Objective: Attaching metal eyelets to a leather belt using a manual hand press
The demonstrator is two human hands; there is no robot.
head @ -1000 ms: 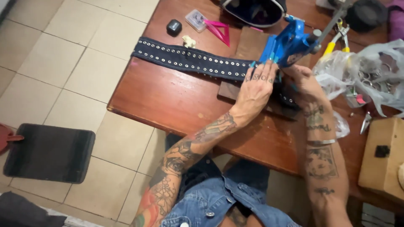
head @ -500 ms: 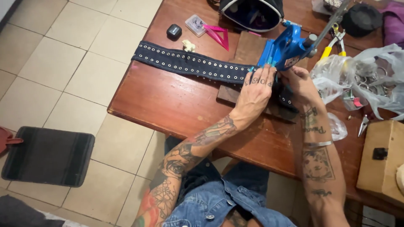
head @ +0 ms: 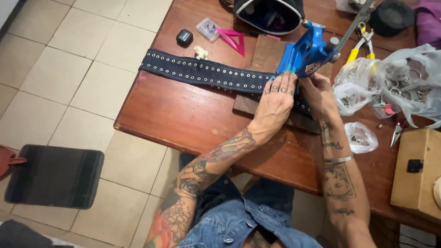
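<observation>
A long dark denim strap (head: 202, 71) studded with rows of metal eyelets lies across a brown wooden table (head: 183, 115) and runs under a blue hand press (head: 305, 53). My left hand (head: 275, 98) lies flat on the strap at the foot of the press, fingers together, pressing it down on a wooden block (head: 245, 103). Just right of it, my right hand (head: 317, 94) pinches the strap under the press head. The strap's right end is hidden by both hands.
Behind the strap lie a small black box (head: 184, 37), a clear parts case (head: 207, 29), a pink triangle ruler (head: 234, 40) and a dark pouch (head: 268, 14). Clear bags of metal hardware (head: 390, 85), yellow-handled pliers (head: 360, 46) and a wooden box (head: 418, 172) sit right. A black mat (head: 53, 177) lies on the tiled floor.
Both hands stay on the strap at the press and shift only slightly. The view has drifted a little.
</observation>
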